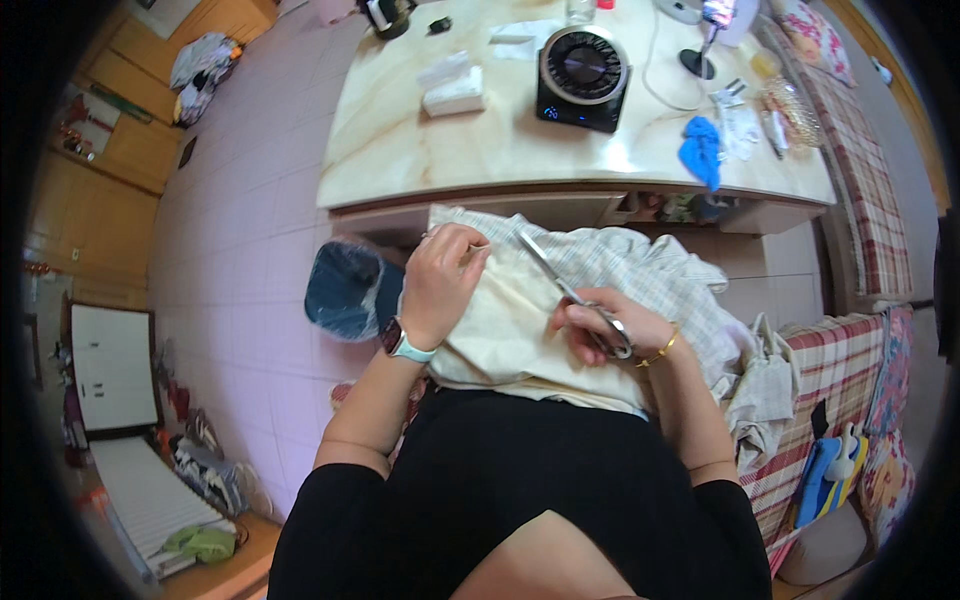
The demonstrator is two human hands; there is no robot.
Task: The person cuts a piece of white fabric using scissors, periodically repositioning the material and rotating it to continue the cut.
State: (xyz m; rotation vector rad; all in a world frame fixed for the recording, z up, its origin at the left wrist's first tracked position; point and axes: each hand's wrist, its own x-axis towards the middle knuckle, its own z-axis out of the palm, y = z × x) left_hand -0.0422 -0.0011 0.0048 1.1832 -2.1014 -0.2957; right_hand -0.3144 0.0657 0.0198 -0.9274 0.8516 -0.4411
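Cream fabric (517,322) lies over my lap, with a pale checked cloth (600,259) spread along its far side and to the right. My right hand (600,322) holds metal scissors (551,271), fingers in the handle loops. Their blades point up and left over the cloth and look closed. On the left edge of the fabric is my left hand (446,281), thumb and fingertips pinched together on what looks like a small bit of cream cloth. The fingers partly hide it.
Left of my lap stands a lined blue bin (341,292). Ahead, a marble-patterned table (487,157) carries a tissue box (454,91), a black round-topped appliance (583,75), a blue crumpled item (701,150) and a phone stand (697,64). A plaid-covered seat (832,352) is at right.
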